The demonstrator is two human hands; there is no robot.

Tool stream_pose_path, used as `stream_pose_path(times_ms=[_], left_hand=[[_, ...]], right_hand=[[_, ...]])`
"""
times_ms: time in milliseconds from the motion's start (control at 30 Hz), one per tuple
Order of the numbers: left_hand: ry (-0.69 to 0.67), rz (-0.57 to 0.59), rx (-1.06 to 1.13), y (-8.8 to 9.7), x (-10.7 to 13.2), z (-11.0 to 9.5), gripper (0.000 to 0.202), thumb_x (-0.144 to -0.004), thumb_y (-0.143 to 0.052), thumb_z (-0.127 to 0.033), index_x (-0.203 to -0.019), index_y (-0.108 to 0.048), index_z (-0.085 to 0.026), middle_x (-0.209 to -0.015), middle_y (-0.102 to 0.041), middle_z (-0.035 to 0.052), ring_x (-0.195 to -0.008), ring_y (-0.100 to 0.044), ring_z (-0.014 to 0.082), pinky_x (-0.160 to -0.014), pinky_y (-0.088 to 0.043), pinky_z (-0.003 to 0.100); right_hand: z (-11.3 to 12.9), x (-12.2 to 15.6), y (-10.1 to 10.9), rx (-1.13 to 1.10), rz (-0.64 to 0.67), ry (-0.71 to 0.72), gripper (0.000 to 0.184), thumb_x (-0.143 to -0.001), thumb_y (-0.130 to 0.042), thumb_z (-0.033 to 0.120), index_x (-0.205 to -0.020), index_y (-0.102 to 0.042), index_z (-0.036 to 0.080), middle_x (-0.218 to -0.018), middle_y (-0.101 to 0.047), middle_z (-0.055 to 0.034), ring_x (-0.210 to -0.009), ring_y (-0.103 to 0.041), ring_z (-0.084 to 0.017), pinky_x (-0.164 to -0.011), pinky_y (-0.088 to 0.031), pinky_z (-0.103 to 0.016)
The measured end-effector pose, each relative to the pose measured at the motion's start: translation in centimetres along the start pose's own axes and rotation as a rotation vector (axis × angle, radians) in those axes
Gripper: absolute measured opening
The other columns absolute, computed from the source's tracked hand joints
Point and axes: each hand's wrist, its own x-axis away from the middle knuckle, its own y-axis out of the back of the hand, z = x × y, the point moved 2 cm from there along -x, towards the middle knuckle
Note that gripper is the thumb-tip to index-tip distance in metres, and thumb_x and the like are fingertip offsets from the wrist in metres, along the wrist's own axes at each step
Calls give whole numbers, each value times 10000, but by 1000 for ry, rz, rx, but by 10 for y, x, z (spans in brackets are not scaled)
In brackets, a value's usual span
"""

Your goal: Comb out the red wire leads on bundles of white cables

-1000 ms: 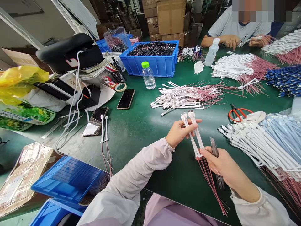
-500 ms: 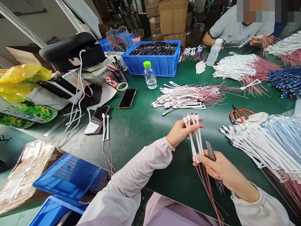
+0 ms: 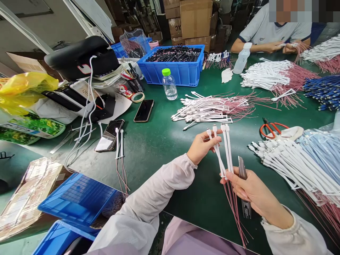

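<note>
Between the finger and thumb of my left hand (image 3: pixel 202 147) are the connector ends of two flat white cables (image 3: pixel 219 157). Beside them, two more white cables (image 3: pixel 228 148) stand with their connectors apart from my left fingers. My right hand (image 3: pixel 253 189) pinches the lower ends of all these cables, where thin reddish wires (image 3: pixel 233 205) hang down. A utility knife (image 3: pixel 247 209) is also held in my right hand, its blade end pointing up. Further left, two white cables (image 3: pixel 119 143) lie on the green table (image 3: pixel 159 145) against a phone.
Piles of white cables (image 3: pixel 204 109) lie ahead, with another bundle (image 3: pixel 292 163) at right near orange-handled scissors (image 3: pixel 273 129). A green-capped bottle (image 3: pixel 169 86) stands before a blue bin (image 3: pixel 170 72). Across the table, a person (image 3: pixel 273 35) handles cables. Blue crates (image 3: pixel 77 202) sit lower left.
My left hand has shifted slightly left with two connectors, and the other two connectors are now apart from it. The knife has turned more upright. The person opposite has brought both hands together.
</note>
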Motion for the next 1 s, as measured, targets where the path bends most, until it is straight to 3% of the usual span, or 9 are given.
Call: stream_pose_path(times_ms=[100,200,300,500,667,1000], left_hand=[[9,-6,10,-1,0,-2,396,-679,-724,-405,-953,-616,-141,-775,-615,22,-660,-556,96,-497,-400,181],[-12,-17,54,-1,1,-7,322,-746,-650,-441,-852,-552,-153,-754,-601,17,-648,-555,96,-482,-413,175],[-7,-35,83,2,1,-10,315,-774,-611,-452,-876,-515,-169,-778,-622,28,-655,-570,100,-483,-420,171],[0,-114,39,3,1,-9,248,-799,-570,-395,-883,-465,-185,-768,-661,36,-660,-594,109,-494,-394,164],[-3,-141,19,3,-1,-7,256,-784,-573,-398,-838,-428,-194,-689,-655,25,-690,-610,130,-504,-360,171],[69,60,-66,13,-3,-18,352,-768,-609,-491,-884,-493,-180,-838,-686,67,-717,-582,105,-498,-300,166]], right_hand=[[3,3,-3,-4,19,-16,363,-746,-726,468,-771,-609,125,-734,-643,-50,-359,-255,6,-371,-92,-215],[5,4,-5,-20,28,-17,348,-744,-731,448,-745,-587,132,-589,-561,11,-356,-253,-2,-373,-103,-210],[7,4,-6,-13,46,-19,350,-754,-715,458,-714,-573,141,-444,-391,79,-353,-226,-18,-375,-107,-210],[4,3,-7,31,48,-20,355,-781,-683,465,-679,-556,149,-444,-340,88,-362,-203,-24,-379,-92,-216],[-2,2,-9,25,56,-10,347,-773,-695,446,-683,-537,150,-533,-469,40,-376,-219,-20,-385,-92,-219],[-2,0,-1,86,9,-19,352,-775,-689,473,-721,-565,148,-632,-577,-14,-369,-232,-12,-372,-106,-211]])
